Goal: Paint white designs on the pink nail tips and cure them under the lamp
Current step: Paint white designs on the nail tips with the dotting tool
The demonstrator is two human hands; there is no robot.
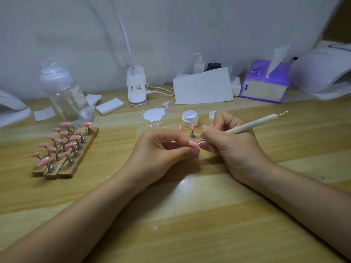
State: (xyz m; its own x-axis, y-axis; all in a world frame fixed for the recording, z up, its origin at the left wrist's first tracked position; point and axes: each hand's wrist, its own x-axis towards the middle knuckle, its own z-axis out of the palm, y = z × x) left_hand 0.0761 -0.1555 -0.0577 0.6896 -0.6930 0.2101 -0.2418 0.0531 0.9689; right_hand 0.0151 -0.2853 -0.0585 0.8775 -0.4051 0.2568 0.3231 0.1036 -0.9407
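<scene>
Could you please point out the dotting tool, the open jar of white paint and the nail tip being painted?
dotting tool (252,125): head view, on the middle of its white handle.
open jar of white paint (190,118): head view, on its front wall.
nail tip being painted (193,143): head view, on its pink dotted face.

Pink nail tip (193,143), white dots

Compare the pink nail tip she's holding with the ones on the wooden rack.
The held nail tip carries white dots; the rack tips look plain pink. The left hand pinches the held one while the dotting tool in the right hand touches it; the rack tips stand untouched on metal stands. All are glossy pink.
</scene>
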